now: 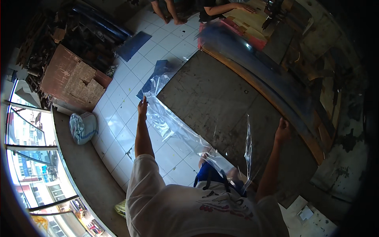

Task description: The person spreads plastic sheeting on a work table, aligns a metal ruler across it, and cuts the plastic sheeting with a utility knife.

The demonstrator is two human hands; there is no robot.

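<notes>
My left hand is raised over the tiled floor and pinches the edge of a clear plastic film. The film runs from that hand down toward my body, crinkled and shiny. My right hand is closed over the far side of the dark grey table, and a thin strip of the same film hangs near it. Whether the right hand grips the film is hard to tell. The film spans between both arms above the table's near corner.
A long blue roll lies along the table's far edge on a wooden board. Blue sheets lie on the white tiles. Stacked boards and clutter stand at left, with a white sack below. Another person sits at the top.
</notes>
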